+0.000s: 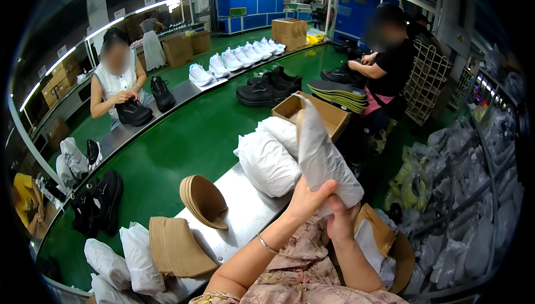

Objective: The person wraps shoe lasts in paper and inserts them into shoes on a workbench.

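Note:
A long bundle wrapped in white paper [329, 159] stands tilted in front of me, with a strip of brown showing near its upper end. My left hand [311, 197] grips its lower left side, thumb across the paper. At the bottom end my right hand [341, 217] has its fingers closed around the bundle. Whatever lies inside the wrapping is hidden. Just left of it, two more white paper-wrapped bundles [267, 162] rest on the metal table edge [239, 190]. An open brown cardboard box [334, 116] sits behind the bundle, partly covered by it.
Stacks of curved brown cardboard [203, 204] and flat cardboard sheets [177, 248] lie at left, beside wrapped bundles [142, 256]. Black shoes [267, 88], white sneakers [233, 59] and green-edged insoles [339, 99] stand along the green belt [178, 142]. Co-workers handle shoes opposite; a bag-filled rack [457, 209] stands right.

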The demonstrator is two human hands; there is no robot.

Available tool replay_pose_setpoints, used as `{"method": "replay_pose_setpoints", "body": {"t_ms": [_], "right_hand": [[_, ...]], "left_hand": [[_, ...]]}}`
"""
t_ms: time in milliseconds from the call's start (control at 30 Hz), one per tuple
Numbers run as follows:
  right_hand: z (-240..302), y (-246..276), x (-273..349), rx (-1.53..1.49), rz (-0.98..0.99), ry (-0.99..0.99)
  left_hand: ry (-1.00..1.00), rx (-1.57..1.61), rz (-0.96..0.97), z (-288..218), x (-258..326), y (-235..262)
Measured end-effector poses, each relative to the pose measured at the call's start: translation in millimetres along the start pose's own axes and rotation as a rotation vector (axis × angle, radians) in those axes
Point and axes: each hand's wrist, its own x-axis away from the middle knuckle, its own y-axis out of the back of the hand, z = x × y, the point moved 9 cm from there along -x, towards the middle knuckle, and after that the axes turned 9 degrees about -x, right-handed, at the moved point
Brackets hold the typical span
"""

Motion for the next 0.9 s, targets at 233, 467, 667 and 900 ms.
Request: {"method": "replay_pose_setpoints", "body": {"t_ms": [233, 467, 667, 900], "right_hand": [[-9, 49, -31, -0.081, -0.179, -0.012], [-37, 33, -16, -0.271, -0.208, -0.202], [-30, 20, 2, -0.174, -0.175, -0.140], [-32, 38, 15, 0.119, -0.169, -0.056]], "left_hand": [[-0.350, -0.591, -0.477, -43, 47, 29], [-0.369, -0.473, -0.358, -10, 42, 0], [-0.088, 0.046, -0.024, 18, 22, -7], [0.141, 0.133, 0.243, 37, 6, 5]]}}
